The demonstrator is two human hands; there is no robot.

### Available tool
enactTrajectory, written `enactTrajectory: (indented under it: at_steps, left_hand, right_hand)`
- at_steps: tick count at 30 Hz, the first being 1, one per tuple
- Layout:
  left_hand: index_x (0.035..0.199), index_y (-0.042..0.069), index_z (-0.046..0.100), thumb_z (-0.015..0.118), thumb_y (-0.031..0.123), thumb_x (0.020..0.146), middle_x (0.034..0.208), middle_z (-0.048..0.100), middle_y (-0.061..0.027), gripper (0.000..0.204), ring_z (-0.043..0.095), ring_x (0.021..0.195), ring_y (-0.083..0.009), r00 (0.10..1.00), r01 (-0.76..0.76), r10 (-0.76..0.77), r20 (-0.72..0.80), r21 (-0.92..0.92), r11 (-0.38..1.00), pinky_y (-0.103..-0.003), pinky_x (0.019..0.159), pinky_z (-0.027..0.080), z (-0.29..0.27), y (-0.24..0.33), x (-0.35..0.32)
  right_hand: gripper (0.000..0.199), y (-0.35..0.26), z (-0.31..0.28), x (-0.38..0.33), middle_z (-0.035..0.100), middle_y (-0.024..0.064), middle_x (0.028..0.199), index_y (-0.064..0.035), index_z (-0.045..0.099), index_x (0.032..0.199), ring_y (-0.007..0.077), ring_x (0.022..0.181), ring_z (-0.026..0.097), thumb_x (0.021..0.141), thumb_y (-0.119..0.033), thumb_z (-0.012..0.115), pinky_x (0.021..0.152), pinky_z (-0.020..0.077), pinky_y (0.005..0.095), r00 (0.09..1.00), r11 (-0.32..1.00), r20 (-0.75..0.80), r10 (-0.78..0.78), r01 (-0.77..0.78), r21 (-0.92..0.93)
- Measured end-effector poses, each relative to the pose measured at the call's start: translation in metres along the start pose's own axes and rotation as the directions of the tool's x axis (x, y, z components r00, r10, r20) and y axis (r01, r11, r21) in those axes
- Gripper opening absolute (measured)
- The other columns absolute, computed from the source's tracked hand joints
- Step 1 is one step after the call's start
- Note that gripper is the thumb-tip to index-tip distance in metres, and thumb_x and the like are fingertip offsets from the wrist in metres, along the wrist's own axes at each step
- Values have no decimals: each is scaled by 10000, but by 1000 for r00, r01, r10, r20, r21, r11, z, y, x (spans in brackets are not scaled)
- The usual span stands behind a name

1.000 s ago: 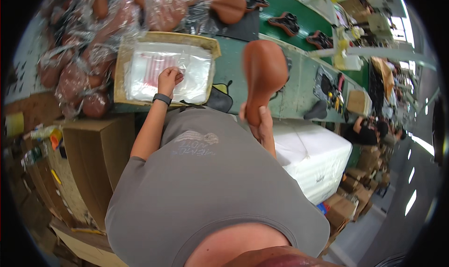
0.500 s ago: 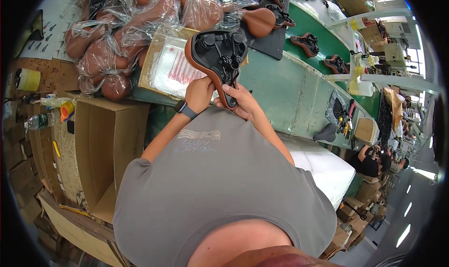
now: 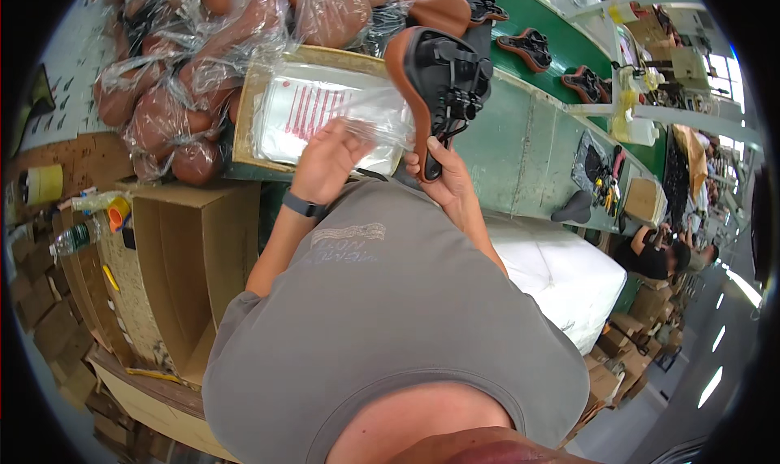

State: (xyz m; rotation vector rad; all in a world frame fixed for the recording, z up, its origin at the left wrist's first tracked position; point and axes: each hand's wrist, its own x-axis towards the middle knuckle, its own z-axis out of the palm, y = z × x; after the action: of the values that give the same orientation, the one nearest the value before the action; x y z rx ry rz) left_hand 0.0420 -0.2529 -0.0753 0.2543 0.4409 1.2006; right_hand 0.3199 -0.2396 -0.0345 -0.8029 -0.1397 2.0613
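My right hand (image 3: pixel 448 181) grips the narrow nose of a brown bicycle saddle (image 3: pixel 443 74), held up with its black underside and rails facing me. My left hand (image 3: pixel 329 159), a dark band on its wrist, pinches a clear plastic bag (image 3: pixel 370 119) just left of the saddle. The bag lifts off a stack of clear bags with red print lying in a shallow cardboard tray (image 3: pixel 248 98) on the green bench (image 3: pixel 528 143).
Several brown saddles wrapped in plastic (image 3: pixel 183 82) are piled left of the tray. An open cardboard box (image 3: pixel 191 261) stands below left, a white foam box (image 3: pixel 565 277) at my right. More saddles (image 3: pixel 528 45) lie along the bench. A seated person (image 3: pixel 650 257) is far right.
The saddle was turned from top side to underside facing me. My left hand went from the tray to the saddle, then back off it onto a plastic bag.
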Motion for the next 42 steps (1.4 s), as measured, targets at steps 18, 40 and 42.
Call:
enactTrajectory:
  at_steps: [18,40,42]
  left_hand:
    - [939,147,561,518,272,1202,751,504,41,294,526,640,-83,857,508,-510,72,-285,813,-249,565,444,-5,31,152]
    - [1349,75,727,613,339,1183,1176,780,-16,331,692,875,-79,986,-169,140,95,504,847,-243,728,523,165,127,366]
    - [1562,53,597,584,336,1190,1380,730,-92,467,711,1235,-154,991,81,-96,94,157,984,-314,962,591,99,155,377]
  right_hand:
    - [326,-67,-27,-22,744,119,903,34,672,1161,210,779,712,873,46,823,696,571,348,961,784,-109,-253,138,-605]
    - [622,-166,-51,104,763,148,1098,15,605,1454,212,830,729,893,-38,870,735,597,361,893,673,-283,-350,30,-739]
    - [591,-176,-54,108,754,162,1051,13,637,1388,245,837,732,877,-120,902,720,596,374,934,832,-199,-297,150,-533]
